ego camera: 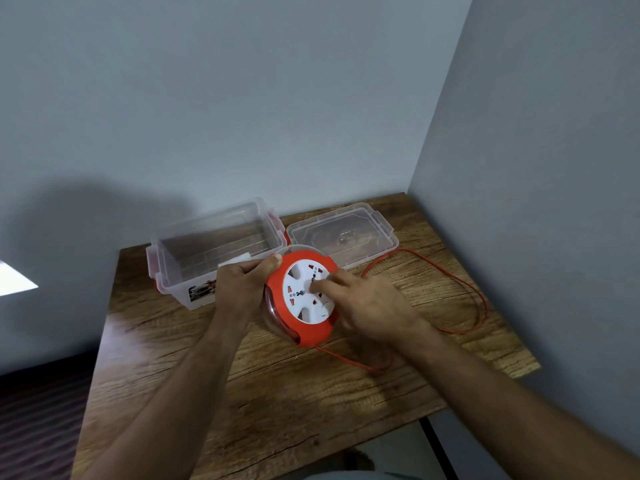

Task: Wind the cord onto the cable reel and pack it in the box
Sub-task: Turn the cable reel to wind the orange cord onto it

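A round cable reel (pixel 304 299) is held above a wooden table (pixel 311 393), tilted so that its face looks toward the camera. The reel has an orange-red outer ring and a white centre disc set with sockets, small red markings and wedge-shaped openings; its lower body is clear plastic, through which turns of wound cord show.

The left hand (pixel 242 289) grasps the reel at its left edge, thumb hooked over the top of the orange ring and fingers curled behind it. The right hand (pixel 367 306) lies across the right side of the white disc, its fingers (pixel 325 284) resting on the face near the centre; whether they pinch a knob there cannot be told, as the hand is blurred.

An orange cord (pixel 479 299) leaves the bottom of the reel, passes under the right forearm and sweeps in a wide loose loop over the right part of the table.

Behind the reel stands a clear plastic box (pixel 207 247), open, with red latches and a label on its near wall. Its clear lid (pixel 343 233) lies flat on the table just to the right of it. Grey walls (pixel 277 98) meet at the far right corner.
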